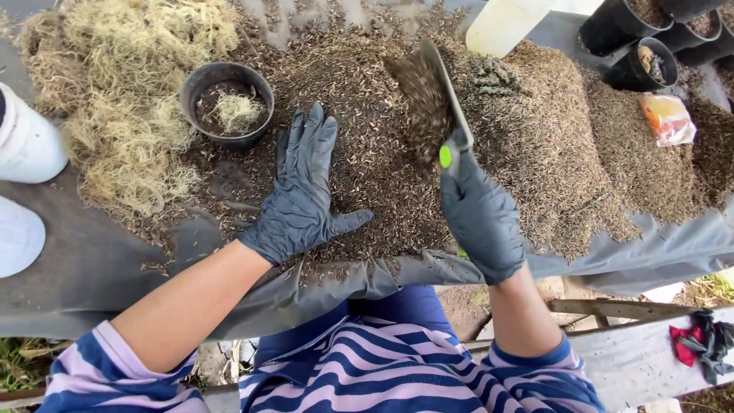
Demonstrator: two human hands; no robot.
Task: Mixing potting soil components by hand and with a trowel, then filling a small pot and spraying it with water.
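My left hand (pixel 302 195), in a dark grey glove, lies flat with fingers spread on a heap of brown potting mix (pixel 535 130) that covers a grey sheet. My right hand (pixel 482 218), also gloved, grips the green-tipped handle of a garden trowel (pixel 432 95). The trowel blade is tilted on edge and loaded with mix, lifted above the heap. A black plastic pot (pixel 227 103) stands just beyond my left fingers, with some mix and a tuft of pale moss inside.
A pile of dry yellowish moss (pixel 130 84) lies at the left. White containers (pixel 27 145) stand at the left edge, several black pots (pixel 650 46) at the top right, beside a small orange packet (pixel 667 118). A white bottle (pixel 505 23) lies at the top.
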